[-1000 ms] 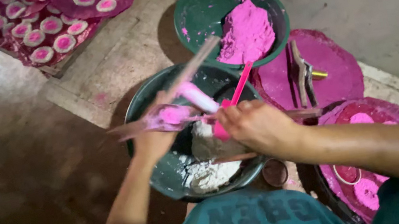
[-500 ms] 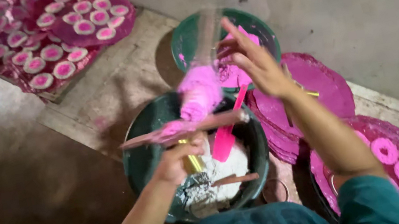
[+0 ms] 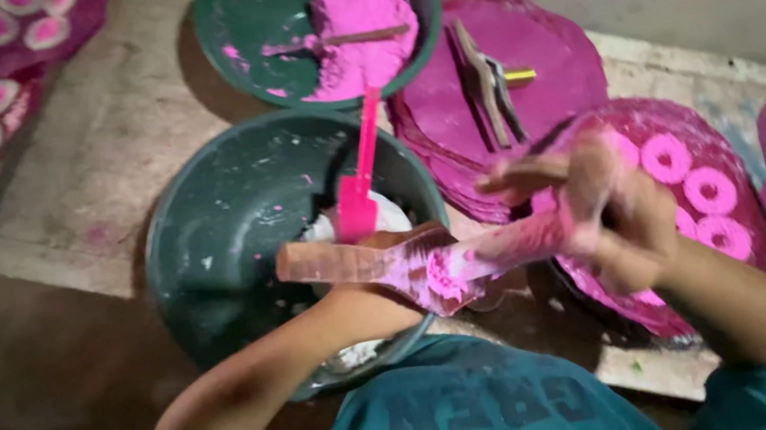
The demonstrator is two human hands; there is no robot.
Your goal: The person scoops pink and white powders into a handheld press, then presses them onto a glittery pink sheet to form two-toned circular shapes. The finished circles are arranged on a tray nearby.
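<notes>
Pink-dusted wooden mould (image 3: 380, 261) lying level, gripped above dark bowl (image 3: 225, 239).

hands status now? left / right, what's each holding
Left hand: closed under the wooden mould, holding it over the dark basin.
Right hand: closed grip on a pink-dusted stick; blurred.

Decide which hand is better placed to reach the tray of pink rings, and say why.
Right. The right hand hovers over the tray of pink rings. The left hand is above the dark bowl, gripping the wooden mould.
</notes>
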